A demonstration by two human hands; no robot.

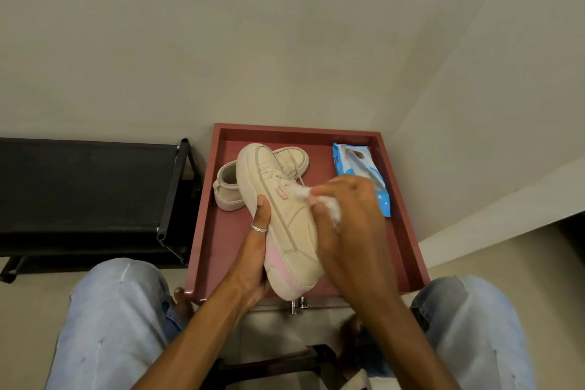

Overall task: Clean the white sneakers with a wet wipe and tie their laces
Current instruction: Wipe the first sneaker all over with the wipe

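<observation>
Held sneaker (285,218): raised over the red tray (408,231), turned on its side, toe far, pink heel near, sole edge to the left.
Second sneaker (228,187): laid on the tray, far and left of the held one and partly covered by it; whether the two touch cannot be told.
Left hand (253,260): curled round the sole from beneath, the ringed thumb pressed along the sole edge.
Right hand (345,225): fingers bunched, a crumpled wet wipe (332,214) pinched and pressed to the upper just beside the laces (296,172).
Laces: seen loose at the far part of the held shoe, judged not yet tied.
Wipe pack (354,165): blue, flat at the right of the tray, its near end hidden by the right hand.
Handling, shoe: judged light, with a stiff rubber sole and a soft upper that yields — best gripped at sole and heel, where rubbing pressure is borne.
Handling, wipe: judged limp, damp and slippery — best held wadded.
Surroundings: black rack (85,187) at left; knees in blue jeans (117,320) near.
</observation>
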